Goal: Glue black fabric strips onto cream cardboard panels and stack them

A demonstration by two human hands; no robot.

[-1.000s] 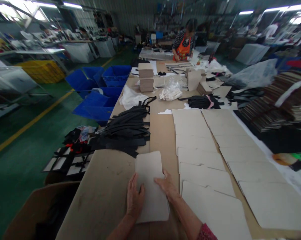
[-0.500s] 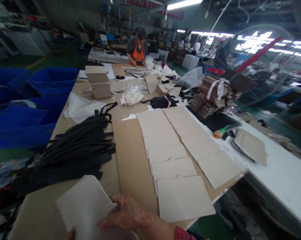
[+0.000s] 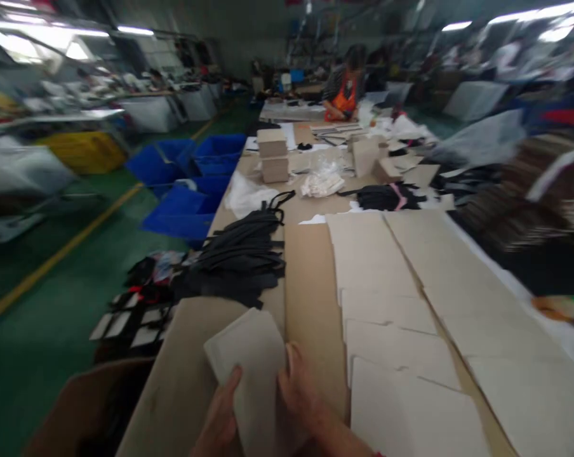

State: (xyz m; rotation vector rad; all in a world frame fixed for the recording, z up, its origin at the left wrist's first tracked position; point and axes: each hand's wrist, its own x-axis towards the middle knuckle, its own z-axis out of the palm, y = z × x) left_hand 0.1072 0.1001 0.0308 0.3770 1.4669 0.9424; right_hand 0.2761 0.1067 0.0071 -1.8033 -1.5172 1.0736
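At the near end of the table, a beige cardboard panel (image 3: 253, 362) is tilted up between my hands; whether it is one sheet or several I cannot tell. My left hand (image 3: 223, 409) grips its left edge, thumb lying on the face. On the right edge, my right hand (image 3: 299, 384) is closed around the board, its fingers partly hidden. To the right, similar beige panels (image 3: 411, 406) lie overlapping in two long rows on a brown board (image 3: 310, 285). A heap of black fabric strips (image 3: 239, 260) lies just beyond my hands.
Blue bins (image 3: 182, 209) stand left of the table. Farther up are a stack of cardboard pieces (image 3: 272, 155), plastic bags (image 3: 249, 193), and a tied black bundle (image 3: 387, 197). A brown stack (image 3: 529, 184) sits at right. A person in an orange apron (image 3: 344, 95) works at the far end.
My view has swung left, so the table appears farther right. The left hand has come into fuller view on the panel, which is now held more upright between both hands.
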